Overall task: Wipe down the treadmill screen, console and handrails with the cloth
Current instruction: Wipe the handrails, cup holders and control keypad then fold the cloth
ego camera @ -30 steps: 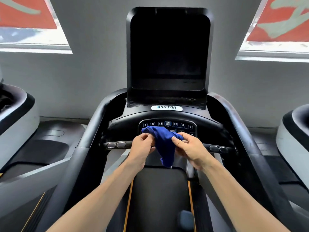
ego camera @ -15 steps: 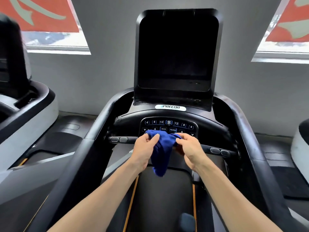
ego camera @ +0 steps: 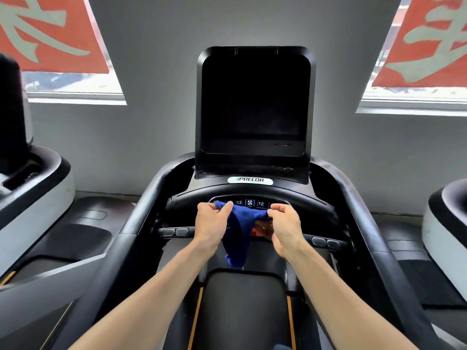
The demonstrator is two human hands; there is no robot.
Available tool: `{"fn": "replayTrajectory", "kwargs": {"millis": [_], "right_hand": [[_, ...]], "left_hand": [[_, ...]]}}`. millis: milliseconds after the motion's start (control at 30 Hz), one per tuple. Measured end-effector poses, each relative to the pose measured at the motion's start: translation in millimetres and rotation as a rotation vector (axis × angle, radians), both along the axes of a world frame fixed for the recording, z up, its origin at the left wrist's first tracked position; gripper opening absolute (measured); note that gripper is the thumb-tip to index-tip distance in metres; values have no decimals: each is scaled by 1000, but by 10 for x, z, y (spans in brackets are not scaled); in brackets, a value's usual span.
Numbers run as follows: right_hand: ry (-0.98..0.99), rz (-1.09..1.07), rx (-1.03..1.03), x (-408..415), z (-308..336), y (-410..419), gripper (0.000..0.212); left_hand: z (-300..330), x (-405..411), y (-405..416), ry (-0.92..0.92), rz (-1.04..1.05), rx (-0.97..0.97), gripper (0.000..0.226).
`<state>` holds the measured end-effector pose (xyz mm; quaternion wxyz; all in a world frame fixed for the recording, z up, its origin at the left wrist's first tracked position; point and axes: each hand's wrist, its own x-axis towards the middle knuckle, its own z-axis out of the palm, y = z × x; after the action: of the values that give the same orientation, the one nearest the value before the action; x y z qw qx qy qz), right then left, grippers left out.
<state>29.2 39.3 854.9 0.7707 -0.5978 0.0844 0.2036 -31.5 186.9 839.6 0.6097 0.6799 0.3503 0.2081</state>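
A blue cloth (ego camera: 238,231) hangs between my two hands in front of the treadmill console (ego camera: 250,190). My left hand (ego camera: 211,223) pinches its upper left corner, and my right hand (ego camera: 285,227) grips the other end. The cloth's top edge is stretched across the lit button panel (ego camera: 250,203) and hides part of it. The rest of the cloth droops down in a fold. Above the console stands the dark screen (ego camera: 254,102), switched off. The black handrails (ego camera: 131,223) (ego camera: 364,223) curve down on both sides, with a crossbar (ego camera: 177,232) behind my hands.
The belt (ego camera: 242,311) with orange edge stripes runs below my arms. Neighbouring treadmills (ego camera: 32,188) (ego camera: 444,218) stand close on the left and right. A grey wall with two windows and red banners (ego camera: 50,34) is behind the machine.
Both hands have risen toward the button panel and moved apart, stretching the cloth's top edge wider. The camera has come closer to the console.
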Motion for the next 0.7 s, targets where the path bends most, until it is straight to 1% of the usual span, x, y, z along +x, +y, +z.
{"fn": "replayTrajectory", "kwargs": {"millis": [67,133,233,300,367,433,500,533,567,600,633,700], "right_hand": [[-41,20,-21,3,49,16,25],[-90,57,-61,18,85,28,27],[-105,108,-90,85,102,79,30],[-134,132,-99,143,94,128,30],[-228,116,-130,188,87,155,31],[-363,83,-212,218,88,164,36],[-484,67,-317,240,114,183,34],[-542,62,-378,252,132,198,31],[-597,58,-443,258,159,217,26],[-658,60,-509,268,182,235,21],[-708,78,-583,280,203,245,17],[-755,145,-688,325,226,257,13]], "left_hand": [[50,-27,49,-28,23,3,33],[101,-58,108,-89,-44,5,30],[151,-58,196,-155,-173,76,16],[191,-35,257,-161,-183,112,19],[266,-27,323,-202,-149,97,19],[343,-32,400,-250,-108,72,20],[359,2,498,-215,-102,87,21],[354,22,534,-173,-132,97,21],[354,35,558,-131,-174,98,18],[365,32,576,-88,-231,84,9],[378,19,594,-49,-299,71,14],[393,-17,643,56,-481,91,50]]}}
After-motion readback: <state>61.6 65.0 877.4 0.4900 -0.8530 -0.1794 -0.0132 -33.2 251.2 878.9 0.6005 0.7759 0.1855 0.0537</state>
